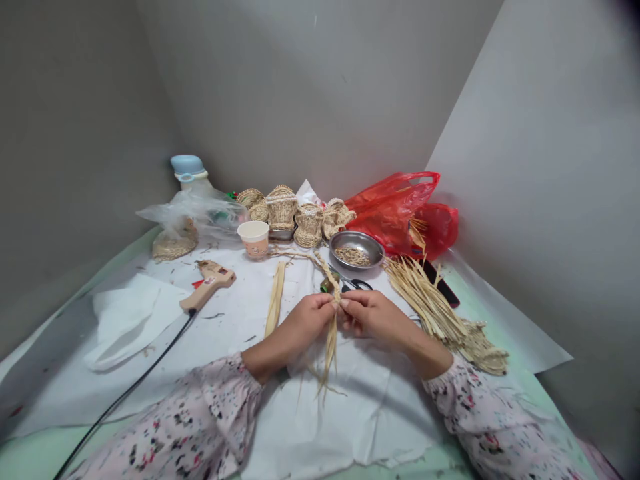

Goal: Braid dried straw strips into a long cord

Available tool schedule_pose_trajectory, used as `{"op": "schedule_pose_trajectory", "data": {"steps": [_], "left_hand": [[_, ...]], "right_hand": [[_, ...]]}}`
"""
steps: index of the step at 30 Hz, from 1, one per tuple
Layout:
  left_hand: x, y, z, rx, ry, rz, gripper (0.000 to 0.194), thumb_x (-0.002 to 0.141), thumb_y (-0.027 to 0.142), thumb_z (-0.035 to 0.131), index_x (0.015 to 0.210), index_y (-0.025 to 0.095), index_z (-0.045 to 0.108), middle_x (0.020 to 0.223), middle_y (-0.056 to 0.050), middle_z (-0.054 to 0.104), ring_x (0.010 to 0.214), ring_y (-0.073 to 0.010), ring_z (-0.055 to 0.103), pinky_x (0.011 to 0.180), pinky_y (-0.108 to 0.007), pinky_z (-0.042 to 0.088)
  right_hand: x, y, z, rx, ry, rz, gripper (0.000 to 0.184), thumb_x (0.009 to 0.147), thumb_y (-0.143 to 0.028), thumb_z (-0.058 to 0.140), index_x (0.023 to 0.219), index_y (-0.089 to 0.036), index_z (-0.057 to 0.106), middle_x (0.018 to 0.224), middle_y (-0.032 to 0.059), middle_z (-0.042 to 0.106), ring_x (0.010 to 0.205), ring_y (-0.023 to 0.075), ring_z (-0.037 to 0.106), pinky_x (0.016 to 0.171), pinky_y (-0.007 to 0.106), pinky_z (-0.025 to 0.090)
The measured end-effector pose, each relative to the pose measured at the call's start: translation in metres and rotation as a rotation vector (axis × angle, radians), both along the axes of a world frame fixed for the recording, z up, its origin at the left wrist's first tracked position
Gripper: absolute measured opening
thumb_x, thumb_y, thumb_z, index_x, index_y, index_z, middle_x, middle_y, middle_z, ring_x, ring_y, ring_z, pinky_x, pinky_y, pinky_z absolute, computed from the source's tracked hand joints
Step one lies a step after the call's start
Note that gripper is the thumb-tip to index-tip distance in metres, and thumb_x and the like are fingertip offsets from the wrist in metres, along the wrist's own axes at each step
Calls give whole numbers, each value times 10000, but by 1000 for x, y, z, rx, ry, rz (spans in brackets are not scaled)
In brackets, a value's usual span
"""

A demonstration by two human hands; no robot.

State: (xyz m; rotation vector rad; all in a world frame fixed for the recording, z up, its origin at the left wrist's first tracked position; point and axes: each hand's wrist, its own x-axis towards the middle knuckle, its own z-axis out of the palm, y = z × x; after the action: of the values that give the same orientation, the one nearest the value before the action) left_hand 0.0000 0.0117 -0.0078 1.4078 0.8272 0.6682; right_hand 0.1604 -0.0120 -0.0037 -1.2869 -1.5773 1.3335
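Observation:
My left hand (305, 320) and my right hand (373, 315) meet at the middle of the table, both pinched on a braided straw strand (330, 337). The braid runs from the far side of the table down between my fingers, and its loose ends hang below my hands over the white sheet (240, 313). A flat strip of straw (275, 297) lies just left of my left hand. Black-handled scissors (355, 285) lie just beyond my right hand.
A glue gun (207, 283) with a black cord lies at left. A paper cup (254, 239), a metal bowl (356, 250), woven straw baskets (295, 213), a red plastic bag (400, 210) and a clear bag (193, 217) stand behind. A bundle of straw (435, 307) lies at right.

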Motion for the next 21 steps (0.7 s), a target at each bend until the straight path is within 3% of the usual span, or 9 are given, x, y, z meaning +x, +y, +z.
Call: {"op": "schedule_pose_trajectory", "data": {"steps": [3, 9, 15, 21], "left_hand": [[-1, 2, -5, 170, 94, 29, 213, 792, 316, 468, 718, 148, 577, 643, 12, 527, 582, -109, 414, 525, -203, 321], [-2, 1, -6, 410, 281, 26, 269, 847, 305, 375, 780, 165, 595, 773, -11, 619, 740, -163, 532, 680, -246, 388], [-2, -7, -2, 623, 499, 95, 308, 904, 302, 309, 772, 191, 564, 704, -10, 606, 671, -160, 542, 624, -248, 355], [-4, -12, 3, 794, 727, 256, 295, 922, 321, 309, 808, 197, 551, 716, -25, 613, 633, -157, 541, 571, -250, 299]], "right_hand": [[-1, 0, -3, 82, -72, -59, 200, 818, -295, 486, 694, -164, 572, 549, -47, 462, 483, 75, 366, 454, 196, 264], [-7, -3, 1, 245, -218, -163, 179, 788, -224, 497, 724, -166, 654, 697, -1, 628, 668, 124, 528, 617, 218, 380], [-10, -5, -3, 333, -336, -327, 154, 791, -240, 499, 732, -181, 630, 688, -4, 639, 639, 130, 544, 620, 230, 380], [-10, -4, -6, 334, -305, -370, 162, 797, -271, 504, 732, -182, 623, 666, -9, 630, 617, 132, 535, 596, 229, 376]]}}
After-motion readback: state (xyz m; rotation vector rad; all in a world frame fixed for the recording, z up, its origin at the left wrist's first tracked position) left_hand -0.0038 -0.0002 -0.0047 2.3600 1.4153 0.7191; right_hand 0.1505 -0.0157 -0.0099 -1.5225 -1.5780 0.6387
